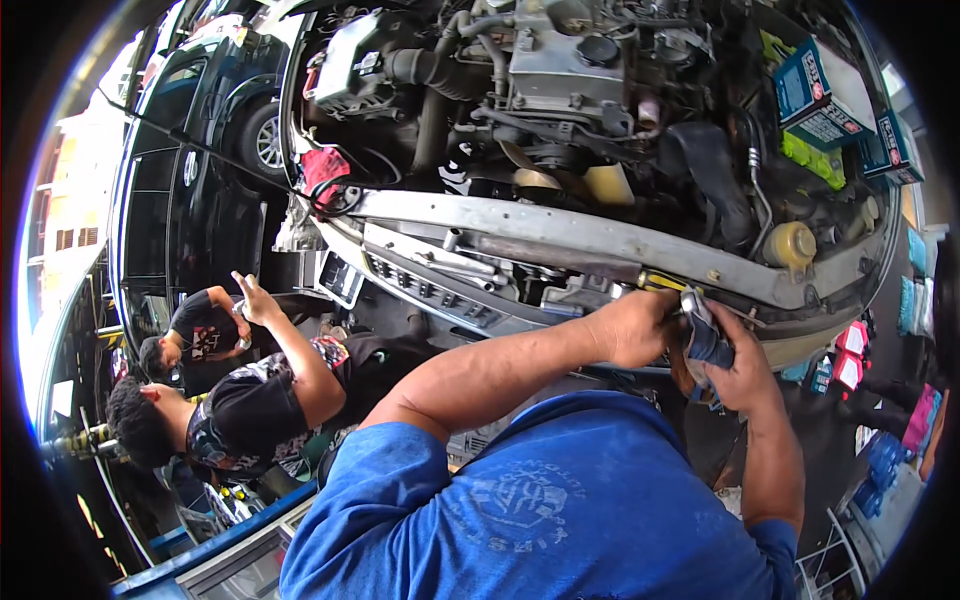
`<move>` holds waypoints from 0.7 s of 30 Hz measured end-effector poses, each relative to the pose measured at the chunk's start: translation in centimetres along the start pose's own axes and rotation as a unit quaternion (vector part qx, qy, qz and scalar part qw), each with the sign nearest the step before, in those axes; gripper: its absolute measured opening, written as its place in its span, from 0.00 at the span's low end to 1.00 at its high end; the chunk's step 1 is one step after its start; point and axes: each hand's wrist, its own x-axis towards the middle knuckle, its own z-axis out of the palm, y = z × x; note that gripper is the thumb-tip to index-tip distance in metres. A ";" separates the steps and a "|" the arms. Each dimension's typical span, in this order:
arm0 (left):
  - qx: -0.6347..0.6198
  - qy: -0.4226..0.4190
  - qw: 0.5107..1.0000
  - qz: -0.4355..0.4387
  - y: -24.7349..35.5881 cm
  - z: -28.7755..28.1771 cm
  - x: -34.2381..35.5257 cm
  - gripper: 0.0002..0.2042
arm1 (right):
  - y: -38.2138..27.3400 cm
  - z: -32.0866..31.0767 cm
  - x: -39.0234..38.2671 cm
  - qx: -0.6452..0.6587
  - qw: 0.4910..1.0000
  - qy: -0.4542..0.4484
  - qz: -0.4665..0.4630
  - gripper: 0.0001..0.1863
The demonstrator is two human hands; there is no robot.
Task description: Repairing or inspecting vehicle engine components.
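- Blue-grey bundle [708,342], cloth-like. Head view: it sits between the two hands, on the wearer's side of the pale metal crossbar [500,222].
- Right hand [742,368]: thumb and fingers closed around the bundle's right side.
- Left hand [638,328]: fingers curled, beside the bundle and near a yellow tool-like piece [662,282] — whether clamped on either, cannot tell.
- Handling, judged: light, soft, folds easily — little risk of breakage; perhaps slippery if oily.
- Best hold, judged: bunched middle, against the palm; a loose edge would probably sag.
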 end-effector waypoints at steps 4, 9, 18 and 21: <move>0.077 -0.041 0.996 0.017 -2.1 -2.6 -3.2 0.13 | 0.0 4.8 -1.0 0.079 0.983 0.162 0.047 0.35; 0.234 0.158 0.958 0.042 -8.4 -10.5 -9.9 0.13 | 1.0 5.4 -1.5 0.161 0.922 0.338 0.096 0.33; 0.187 0.608 0.768 -0.070 -22.3 -26.1 -20.5 0.15 | 0.6 8.4 -1.6 0.142 0.945 0.286 0.068 0.33; 0.233 0.576 0.779 -0.085 -23.3 -26.9 -21.4 0.15 | -0.1 8.8 -1.1 0.153 0.941 0.289 0.083 0.33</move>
